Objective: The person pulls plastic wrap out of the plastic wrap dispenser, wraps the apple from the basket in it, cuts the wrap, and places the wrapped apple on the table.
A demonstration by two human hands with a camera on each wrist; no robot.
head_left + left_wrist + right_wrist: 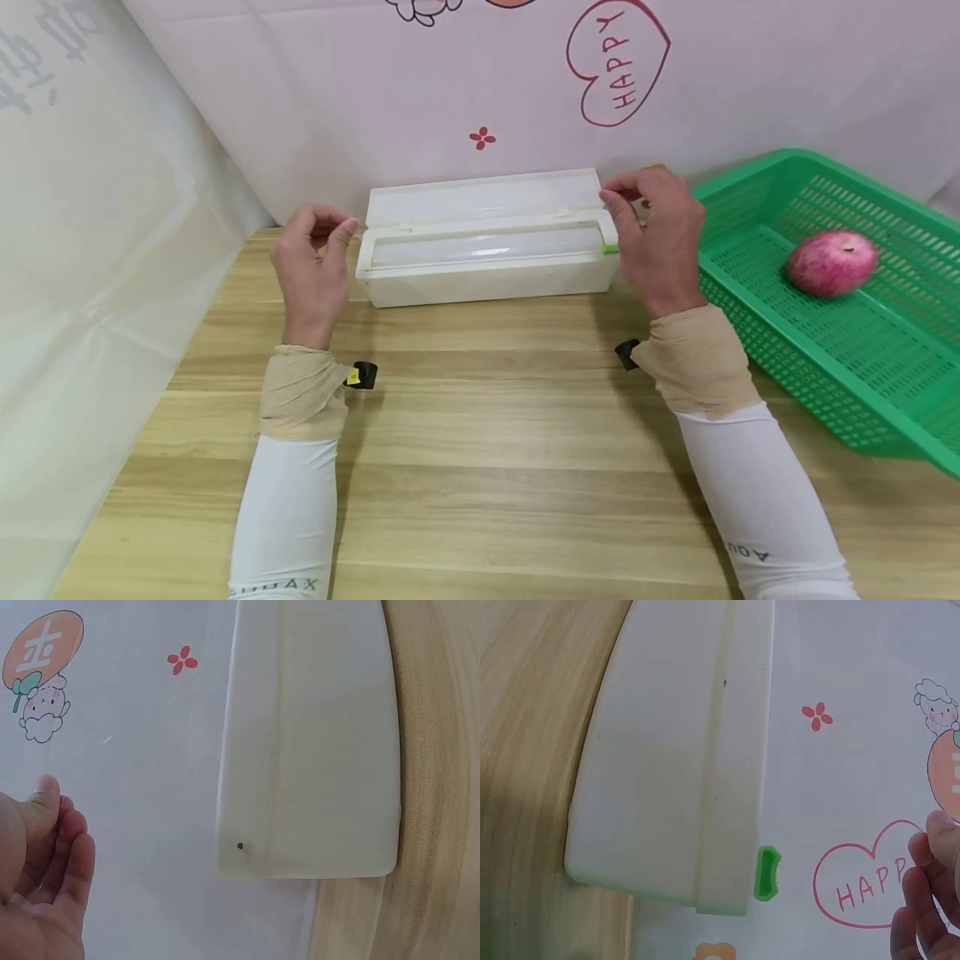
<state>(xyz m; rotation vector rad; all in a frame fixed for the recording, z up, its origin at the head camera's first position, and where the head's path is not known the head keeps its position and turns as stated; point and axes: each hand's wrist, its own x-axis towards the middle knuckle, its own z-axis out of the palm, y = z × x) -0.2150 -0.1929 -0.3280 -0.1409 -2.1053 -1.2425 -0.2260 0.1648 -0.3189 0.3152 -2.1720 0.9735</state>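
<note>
From the head view the white dispenser box point(487, 250) lies crosswise on the bench point(480, 467), left hand point(311, 262) loosely curled, empty, off its left end, right hand point(656, 237) pinching its lid corner; wrist views show fingers point(52, 847) apart from it

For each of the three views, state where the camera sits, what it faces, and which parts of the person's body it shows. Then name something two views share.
Head: worn on the head, facing down at the white dispenser box, green basket and apple; both forearms, left hand, right hand.
Left wrist: faces the box's left end; fingers.
Right wrist: faces the box's right end; fingertips.
Shared: head and right-wrist views show the green slider.
</note>
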